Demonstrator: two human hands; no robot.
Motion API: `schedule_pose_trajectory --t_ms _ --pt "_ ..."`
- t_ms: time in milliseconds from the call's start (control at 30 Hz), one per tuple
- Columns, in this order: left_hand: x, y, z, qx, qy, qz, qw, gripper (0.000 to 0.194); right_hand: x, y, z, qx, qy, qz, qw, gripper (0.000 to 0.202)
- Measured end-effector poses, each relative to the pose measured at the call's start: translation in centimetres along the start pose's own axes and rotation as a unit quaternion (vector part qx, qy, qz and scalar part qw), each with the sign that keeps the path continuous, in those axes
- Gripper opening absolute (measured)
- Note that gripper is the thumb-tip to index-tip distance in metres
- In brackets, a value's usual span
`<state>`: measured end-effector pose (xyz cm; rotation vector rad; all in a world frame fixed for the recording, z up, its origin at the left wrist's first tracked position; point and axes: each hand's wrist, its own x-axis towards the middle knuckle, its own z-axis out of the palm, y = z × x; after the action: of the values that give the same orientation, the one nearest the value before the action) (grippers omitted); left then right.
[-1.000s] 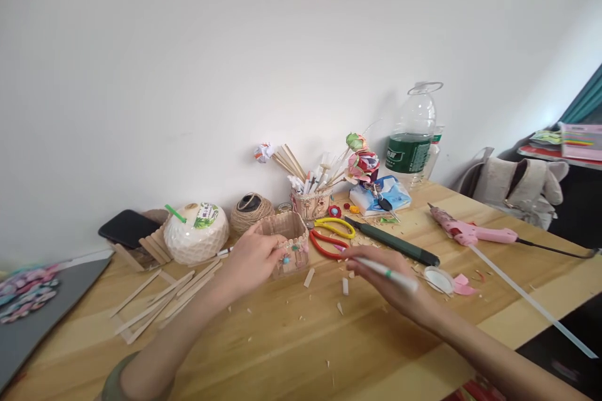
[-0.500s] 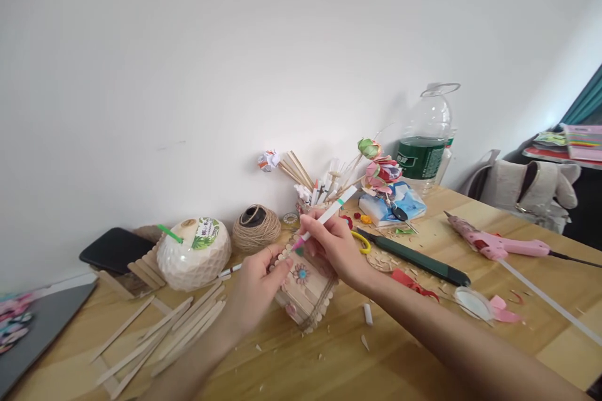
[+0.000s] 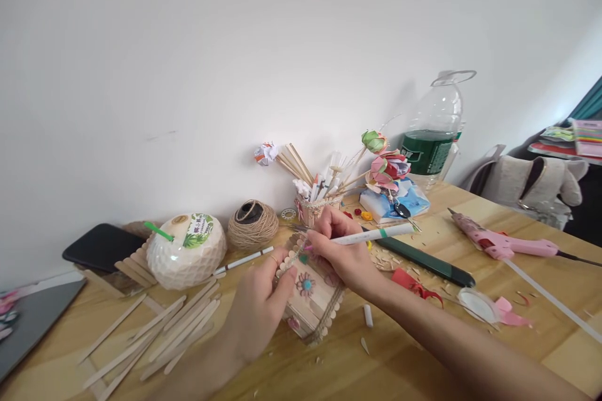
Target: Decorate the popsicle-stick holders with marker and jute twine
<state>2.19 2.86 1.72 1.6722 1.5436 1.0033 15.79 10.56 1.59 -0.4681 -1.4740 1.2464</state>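
A small box of wooden sticks (image 3: 313,300), with scalloped trim, twine and flower decorations, is tilted between my hands. My left hand (image 3: 263,300) grips its left side, thumb on the decorated face. My right hand (image 3: 345,253) pinches a white marker (image 3: 371,235) with a green band; its pink tip points at the box's upper edge. Whether the tip touches is too small to tell. A white marker cap (image 3: 367,315) lies on the table to the right of the box.
Loose craft sticks (image 3: 160,338), a white coconut (image 3: 188,250) and a twine ball (image 3: 253,224) are at left. Behind stands a holder (image 3: 317,206) with pens. A green cutter (image 3: 423,258), pink glue gun (image 3: 503,241), red scraps, shavings and a large bottle (image 3: 430,144) are at right.
The marker has swung from steeply upright to nearly level, its rear end now pointing right. My left hand still holds the box. The camera view has shifted slightly.
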Motion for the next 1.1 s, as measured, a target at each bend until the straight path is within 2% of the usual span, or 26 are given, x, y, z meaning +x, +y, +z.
schedule_pose_trajectory --t_ms 100,233,567,833,1100 --pt "-0.3 0.2 0.2 0.025 0.003 0.002 1.000 0.021 -0.4 -0.2 0.2 0.000 0.011 0.009 1.000 0.033" --pt "-0.5 0.5 0.4 0.042 0.004 0.000 0.999 0.024 -0.8 -0.4 0.3 0.037 -0.007 0.032 0.999 0.028" --pt "-0.6 0.7 0.4 0.058 0.013 -0.002 0.998 0.029 -1.1 0.1 -0.1 -0.079 0.004 -0.034 0.996 0.027" --pt "-0.5 0.7 0.4 0.073 0.014 0.003 0.997 0.022 -1.0 -0.1 -0.1 -0.140 -0.001 -0.081 0.987 0.030" --pt "-0.5 0.6 0.5 0.070 0.015 0.002 0.997 0.022 -0.9 -0.3 0.1 -0.137 0.006 -0.057 0.989 0.030"
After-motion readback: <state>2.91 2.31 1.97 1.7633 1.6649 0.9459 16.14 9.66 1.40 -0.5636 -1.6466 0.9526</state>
